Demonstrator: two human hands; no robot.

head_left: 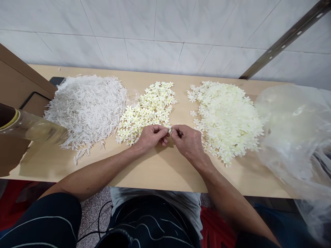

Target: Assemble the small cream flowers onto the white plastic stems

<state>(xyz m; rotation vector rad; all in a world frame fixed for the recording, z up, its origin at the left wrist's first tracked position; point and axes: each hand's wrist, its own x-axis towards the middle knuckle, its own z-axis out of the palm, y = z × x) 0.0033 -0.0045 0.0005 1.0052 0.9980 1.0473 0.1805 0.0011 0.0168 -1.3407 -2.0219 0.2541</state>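
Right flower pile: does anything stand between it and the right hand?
Nothing visible does. The right hand is close against the left edge of the pile; whether they touch I cannot tell. The bag sits on the pile's other side, off that path.

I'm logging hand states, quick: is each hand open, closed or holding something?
Left hand: closed in a pinch, apparently on a small pale piece.
Right hand: pinched closed beside it; anything held is too small to tell.

A small whitish piece (170,129), mostly hidden, is pinched between both hands (152,137) (189,139).
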